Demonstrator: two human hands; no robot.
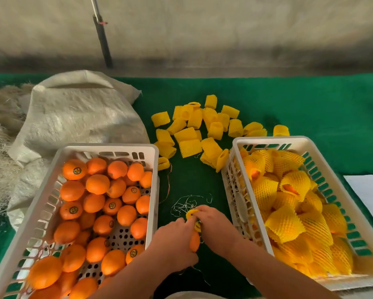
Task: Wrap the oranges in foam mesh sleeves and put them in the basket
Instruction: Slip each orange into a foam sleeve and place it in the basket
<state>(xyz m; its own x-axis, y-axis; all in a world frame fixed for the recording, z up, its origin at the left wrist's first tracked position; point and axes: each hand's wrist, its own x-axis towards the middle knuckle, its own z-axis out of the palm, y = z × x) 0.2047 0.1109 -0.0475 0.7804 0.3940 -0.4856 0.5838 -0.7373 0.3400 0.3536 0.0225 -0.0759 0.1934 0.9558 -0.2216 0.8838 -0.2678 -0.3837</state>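
Orange in hand sits between the 2 baskets, low over the near-middle of the green table, not yet sleeved.

Left to right:
- Sack at the far-left of the table, straw beside it. Not in your way.
- Left basket along the near-left edge holds the bare oranges. Plenty left, so this is one cycle of many, I'd say.
- Left hand is curled round the orange, gripping it from the left. Keep that grip on the lower half so the top stays free for the sleeve.
- Sleeve is pinched by the right hand right at the top of the fruit; most of it is hidden by your fingers, so I can't tell how far it's on. Spread the mouth wide first, then roll it down evenly. Pulling 1 side only will likely bunch or tear the mesh.
- Loose threads lie on the cloth just beyond your hands. Keep them out of the sleeve.
- Spare sleeves are piled mid-table, behind the gap between the baskets.
- Right basket along the near-right edge is close to full of wrapped oranges. Drop this one toward the far end, where the pile looks lower.
- Paper lies at the right edge.
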